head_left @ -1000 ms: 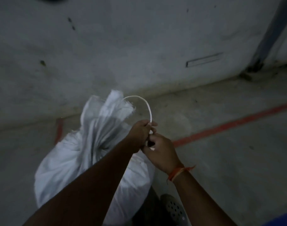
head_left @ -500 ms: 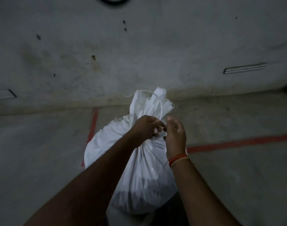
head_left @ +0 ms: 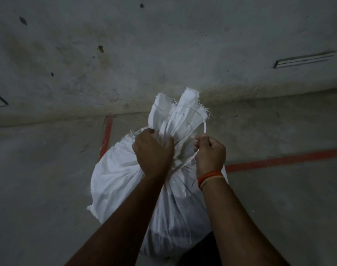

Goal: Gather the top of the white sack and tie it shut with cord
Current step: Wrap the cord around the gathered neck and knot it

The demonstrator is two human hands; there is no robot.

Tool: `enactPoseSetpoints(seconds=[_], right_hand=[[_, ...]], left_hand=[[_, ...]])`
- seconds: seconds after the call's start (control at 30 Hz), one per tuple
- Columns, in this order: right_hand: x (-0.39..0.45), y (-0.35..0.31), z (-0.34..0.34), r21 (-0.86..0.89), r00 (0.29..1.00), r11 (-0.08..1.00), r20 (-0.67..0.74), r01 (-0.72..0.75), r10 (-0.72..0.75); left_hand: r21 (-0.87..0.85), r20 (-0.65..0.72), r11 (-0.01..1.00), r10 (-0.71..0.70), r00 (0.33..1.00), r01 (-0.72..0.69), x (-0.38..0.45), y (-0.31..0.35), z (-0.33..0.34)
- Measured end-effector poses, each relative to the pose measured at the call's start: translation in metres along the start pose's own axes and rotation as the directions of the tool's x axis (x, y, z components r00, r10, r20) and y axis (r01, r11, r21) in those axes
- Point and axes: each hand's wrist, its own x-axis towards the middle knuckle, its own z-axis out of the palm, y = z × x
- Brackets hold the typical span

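1. We have the white sack (head_left: 125, 181) standing on the floor (head_left: 48, 189) in front of us, its top already gathered into a neck.
2. Our left hand (head_left: 153, 150) is clenched around that neck.
3. Our right hand (head_left: 210, 150) is fisted on the cord (head_left: 185, 142), which loops at the neck.
4. We judge the knot is not yet finished: cinching and tying remain.

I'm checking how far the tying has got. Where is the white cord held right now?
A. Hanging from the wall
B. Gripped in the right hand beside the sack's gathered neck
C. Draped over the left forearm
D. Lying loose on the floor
B: the right hand is closed on the cord while the left hand clamps the gathered neck of the white sack.
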Motion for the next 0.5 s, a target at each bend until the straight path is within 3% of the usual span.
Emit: enactPoseSetpoints(seconds=[0.1, 0.17, 0.23, 0.37, 0.5], right_hand=[[0.006, 0.001, -0.002, 0.061, 0.999, 0.998, -0.05, -0.012, 0.015], [0.008, 0.0, -0.003, 0.082, 0.997, 0.997, -0.074, -0.006, 0.012], [0.01, 0.001, -0.005, 0.098, 0.995, 0.995, -0.098, 0.0, 0.01], [0.015, 0.003, -0.008, 0.162, 0.987, 0.986, -0.152, -0.026, 0.051], [0.023, 0.0, -0.015, 0.275, 0.961, 0.958, -0.231, -0.083, 0.149]], left_hand=[[0.04, 0.099, 0.996, -0.081, 0.992, 0.077, 0.002, -0.002, 0.018], [0.082, 0.158, 0.995, -0.062, 0.986, 0.049, 0.003, 0.001, 0.032], [0.159, 0.141, 0.987, -0.044, 0.989, 0.021, 0.007, 0.004, 0.04], [0.239, 0.161, 0.966, -0.143, 0.977, 0.102, 0.025, 0.0, 0.04], [-0.025, 0.191, 0.955, -0.285, 0.939, 0.295, 0.033, -0.01, 0.03]])
